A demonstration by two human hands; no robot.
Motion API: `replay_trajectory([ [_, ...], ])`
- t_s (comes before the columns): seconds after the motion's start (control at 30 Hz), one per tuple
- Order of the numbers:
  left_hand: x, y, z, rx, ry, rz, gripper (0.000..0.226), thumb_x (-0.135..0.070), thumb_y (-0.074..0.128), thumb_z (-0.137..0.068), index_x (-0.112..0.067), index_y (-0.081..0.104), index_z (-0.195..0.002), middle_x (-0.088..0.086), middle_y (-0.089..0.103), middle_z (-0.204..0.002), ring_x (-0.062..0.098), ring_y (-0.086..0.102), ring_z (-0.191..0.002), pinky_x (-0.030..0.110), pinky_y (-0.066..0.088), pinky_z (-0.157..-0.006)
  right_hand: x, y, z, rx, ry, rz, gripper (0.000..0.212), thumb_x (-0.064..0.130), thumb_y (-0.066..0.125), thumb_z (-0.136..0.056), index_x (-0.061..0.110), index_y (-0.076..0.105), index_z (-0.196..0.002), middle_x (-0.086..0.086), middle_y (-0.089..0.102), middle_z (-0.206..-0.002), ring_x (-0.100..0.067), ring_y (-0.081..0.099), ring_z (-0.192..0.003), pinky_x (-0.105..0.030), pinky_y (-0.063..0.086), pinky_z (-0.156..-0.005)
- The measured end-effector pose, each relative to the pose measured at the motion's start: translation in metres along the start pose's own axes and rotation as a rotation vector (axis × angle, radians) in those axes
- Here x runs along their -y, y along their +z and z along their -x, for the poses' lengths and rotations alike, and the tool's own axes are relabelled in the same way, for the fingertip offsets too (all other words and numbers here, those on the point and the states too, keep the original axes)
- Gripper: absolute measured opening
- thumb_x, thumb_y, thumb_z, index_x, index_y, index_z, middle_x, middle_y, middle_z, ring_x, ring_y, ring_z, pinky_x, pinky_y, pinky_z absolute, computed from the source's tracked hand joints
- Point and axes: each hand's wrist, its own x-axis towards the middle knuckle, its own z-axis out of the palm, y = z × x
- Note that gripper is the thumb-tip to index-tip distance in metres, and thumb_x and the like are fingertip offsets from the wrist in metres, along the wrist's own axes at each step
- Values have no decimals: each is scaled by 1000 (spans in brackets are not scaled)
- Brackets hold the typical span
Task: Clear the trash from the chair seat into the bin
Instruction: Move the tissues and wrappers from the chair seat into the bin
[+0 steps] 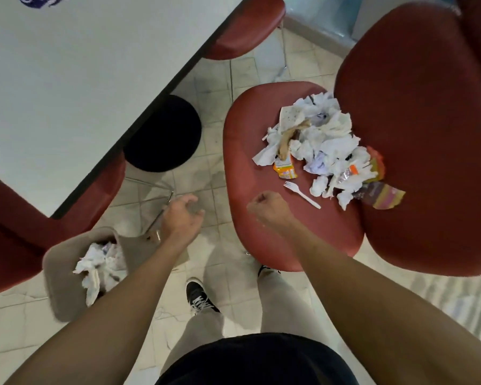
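1. The trash pile (325, 145) lies on the far half of the red chair seat (250, 162), heaped against the chair back (417, 134): mostly crumpled white tissue, with an orange wrapper (285, 168) at its near edge, a striped wrapper (383, 195) at the right and a white plastic fork (301, 194) lying apart, nearest the person
2. The bin (59, 276) stands on the tiled floor well to the left of the chair and already holds some crumpled tissue (97, 270)
3. The right hand (270, 208) hovers over the near part of the seat, just short of the fork, fingers curled into a loose fist; nothing shows in it, though the palm side is hidden
4. The left hand (182, 215) hangs over the floor between bin and chair, fingers loosely curled and a little apart, holding nothing
5. Most of the job looks undone, since the bulk of the heap is on the seat
6. Risks, as I judge them: the tissue is light and loose, so a big handful could shed scraps on the way across the open floor to the bin
7. The fork is thin and flat on smooth upholstery, so it may skid away from a pinch or be knocked off the edge
8. The bin's mouth is narrow and partly filled, so a careless drop could bounce out
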Motion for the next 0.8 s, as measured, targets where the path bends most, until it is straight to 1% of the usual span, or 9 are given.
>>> replay_trajectory([
  [0.1, -45, 38, -15, 62, 83, -36, 32, -27, 68, -83, -27, 63, -115, -4, 62, -113, 16, 57, -102, 28, 46, -87, -24, -42, -24, -33, 31, -2, 10, 23, 64, -81, 18, 56, -78, 1, 62, -78, -19, 59, -75, -33, 49, -71],
  [0.17, -73, 63, -26, 89, 116, -74, 28, -27, 69, -82, -30, 65, -109, -8, 63, -105, 14, 58, -96, 26, 43, -81, -41, -65, -39, -54, 62, 6, 7, 20, 63, -83, 16, 57, -83, 2, 61, -80, -18, 58, -77, -31, 47, -74],
  [0.27, -105, 105, -45, 135, 169, -98, 24, -25, 70, -79, -32, 66, -103, -12, 62, -93, 14, 61, -93, 25, 44, -81, -69, -93, -66, -97, 105, -10, 7, 15, 61, -83, 14, 55, -86, 1, 58, -77, -17, 55, -74, -24, 43, -65],
  [0.37, -129, 147, -68, 190, 251, -162, 25, -22, 68, -80, -31, 66, -103, -11, 67, -97, 15, 63, -93, 27, 49, -84, -97, -110, -97, -106, 174, -14, 17, 13, 62, -83, 9, 59, -99, -3, 62, -80, -13, 56, -64, -16, 41, -50],
  [0.43, -139, 169, -82, 221, 299, -210, 28, -21, 65, -81, -31, 66, -107, -8, 69, -104, 18, 64, -97, 35, 52, -87, -110, -114, -112, -115, 181, 48, 31, 18, 66, -81, 13, 60, -111, -3, 66, -94, -16, 62, -78, -21, 45, -62],
  [0.5, -147, 192, -96, 246, 352, -301, 32, -18, 61, -83, -30, 65, -112, -4, 68, -112, 23, 63, -104, 39, 51, -88, -120, -116, -129, -124, 143, 119, 39, 17, 65, -82, 13, 59, -120, -4, 64, -112, -21, 60, -101, -22, 40, -78],
  [0.53, -151, 203, -104, 260, 378, -351, 35, -16, 58, -84, -29, 65, -116, -2, 66, -117, 25, 61, -108, 39, 50, -88, -125, -116, -137, -118, 128, 140, 41, 15, 63, -83, 13, 58, -123, -4, 62, -118, -21, 58, -107, -22, 38, -81],
  [0.67, -152, 236, -128, 344, 519, -492, 47, -4, 55, -82, -24, 60, -125, -1, 56, -129, 25, 53, -118, 40, 49, -88, -136, -112, -161, -60, 64, 240, 38, 16, 59, -86, 18, 58, -123, -2, 59, -120, -21, 58, -109, -25, 39, -82],
  [0.8, -139, 259, -145, 315, 619, -612, 36, -2, 58, -82, -15, 63, -115, 9, 55, -118, 33, 55, -109, 48, 53, -78, -150, -96, -178, -27, 51, 387, 41, 14, 56, -87, 21, 55, -127, -5, 55, -119, -25, 55, -111, -35, 46, -89],
])
